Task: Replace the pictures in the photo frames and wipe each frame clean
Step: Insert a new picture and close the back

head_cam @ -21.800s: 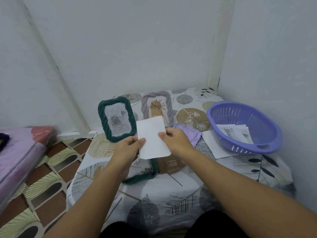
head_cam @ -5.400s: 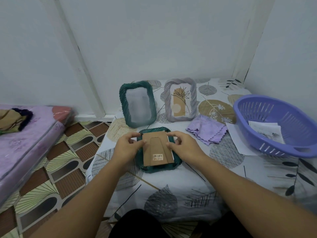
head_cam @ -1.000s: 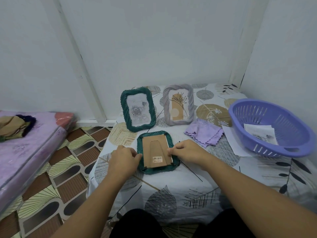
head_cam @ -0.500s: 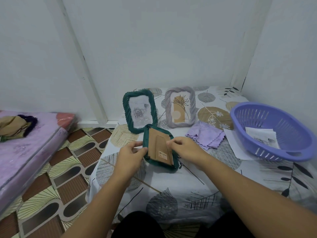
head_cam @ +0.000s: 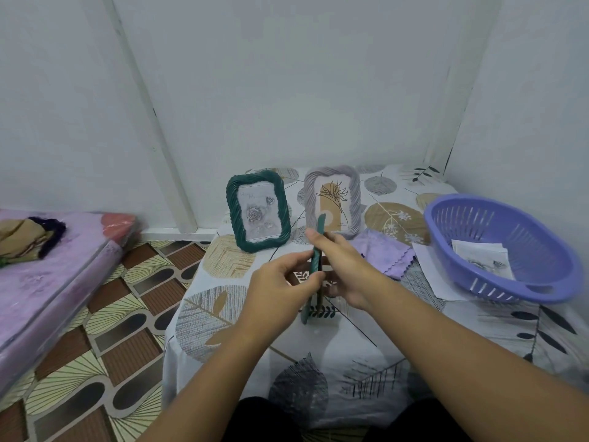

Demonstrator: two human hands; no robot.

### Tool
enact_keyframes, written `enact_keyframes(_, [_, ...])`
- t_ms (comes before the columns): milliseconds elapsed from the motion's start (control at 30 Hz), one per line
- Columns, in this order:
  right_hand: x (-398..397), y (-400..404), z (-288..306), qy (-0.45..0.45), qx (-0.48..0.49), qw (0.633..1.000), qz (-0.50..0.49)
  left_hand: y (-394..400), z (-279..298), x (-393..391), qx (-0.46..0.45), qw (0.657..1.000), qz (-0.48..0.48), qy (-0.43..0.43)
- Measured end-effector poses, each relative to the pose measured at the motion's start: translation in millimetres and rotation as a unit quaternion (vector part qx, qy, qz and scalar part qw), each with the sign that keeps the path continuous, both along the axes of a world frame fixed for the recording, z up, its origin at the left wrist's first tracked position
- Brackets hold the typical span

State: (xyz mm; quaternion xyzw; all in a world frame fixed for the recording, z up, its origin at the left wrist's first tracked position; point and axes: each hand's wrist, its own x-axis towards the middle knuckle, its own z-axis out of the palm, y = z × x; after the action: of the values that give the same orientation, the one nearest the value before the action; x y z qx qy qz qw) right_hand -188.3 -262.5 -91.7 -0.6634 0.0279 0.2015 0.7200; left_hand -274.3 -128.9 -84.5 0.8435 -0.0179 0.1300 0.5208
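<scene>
Gripping the green frame (head_cam: 316,266) edge-on above the table (head_cam: 350,362), left hand (head_cam: 280,282) and right hand (head_cam: 344,266) curled round its rims, we judge it light, stiff, its glass fragile, best held by the borders.

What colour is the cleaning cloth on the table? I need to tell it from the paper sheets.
Light purple cloth, seen in the head view.

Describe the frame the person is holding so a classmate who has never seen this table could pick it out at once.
On the leaf-patterned table, two frames stand by the back wall. In front of them, the held green frame is raised between both hands, the only one seen edge-on.
</scene>
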Motion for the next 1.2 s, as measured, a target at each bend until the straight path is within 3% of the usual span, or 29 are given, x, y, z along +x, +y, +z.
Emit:
enact_keyframes(233, [-1.4,-7.3,-11.1,0.075,0.129,0.984,-0.095,-14.1,-5.0,-6.7,0.070,0.995,-0.069,0.001])
enact_keyframes(367, [-5.4,-20.3,-15.2,0.108,0.186,0.974,-0.075,-1.0,-15.1,-2.0,0.082,0.996,-0.003,-0.023])
enact_keyframes(533, [-6.7,-30.5,-26.3,0.111,0.178,0.975,-0.076,24.0,-27.5,19.4,-0.081,0.984,0.095,0.124])
enact_keyframes(633, [-9.6,-34.1,-28.5,0.108,0.184,0.975,-0.067,26.2,-34.2,34.2,-0.214,0.947,0.078,0.228])
enact_keyframes(733, [-7.2,-33.3,-33.8,0.092,0.164,0.979,-0.075,20.6,-34.2,40.5,-0.361,0.887,0.023,0.286])
enact_keyframes(833, [-1.0,-33.8,-39.2,0.063,0.097,0.990,-0.080,17.0,-34.0,44.5,-0.428,0.851,-0.023,0.303])
enact_keyframes(1000, [12.1,-46.3,-41.5,-0.076,-0.092,0.989,-0.093,14.8,-42.6,54.1,-0.453,0.854,0.002,0.253])
enact_keyframes(1200, [35.3,-79.8,-47.2,-0.286,-0.378,0.874,-0.109,18.3,-60.9,57.5,-0.441,0.868,0.051,0.224])
